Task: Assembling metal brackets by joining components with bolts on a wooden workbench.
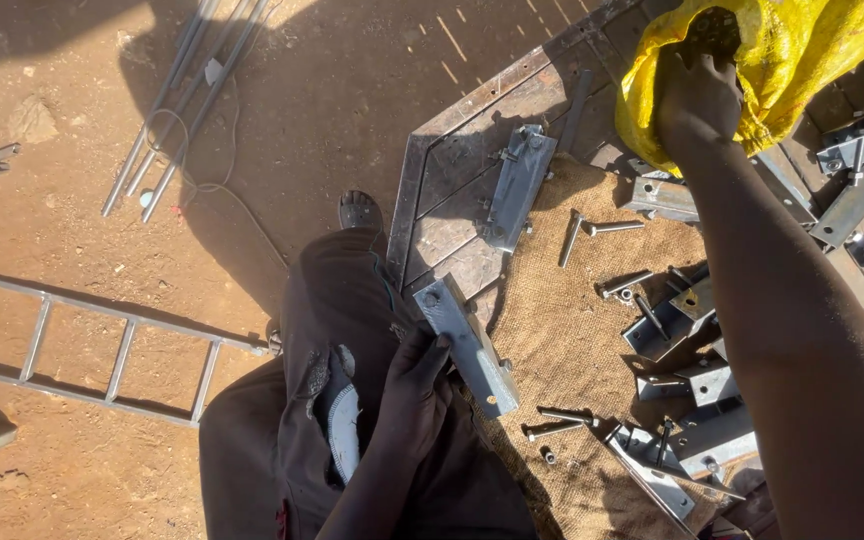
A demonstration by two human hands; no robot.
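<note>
My left hand (414,385) grips a grey steel angle bracket (468,342) by its lower edge, holding it over my lap beside the table. My right hand (697,88) reaches up and right into the mouth of a yellow woven sack (802,50), its fingers closed on the sack's rim or hidden inside it. A second grey bracket with bolts (518,185) lies on the metal table (432,150). Several loose bolts (600,228) lie on a burlap cloth (552,330).
More steel brackets (697,425) are piled at the lower right and others (857,170) at the upper right. On the red dirt ground lie a metal ladder frame (117,350), a bundle of steel rods (187,95) and a thin cable. My foot (360,210) rests by the table.
</note>
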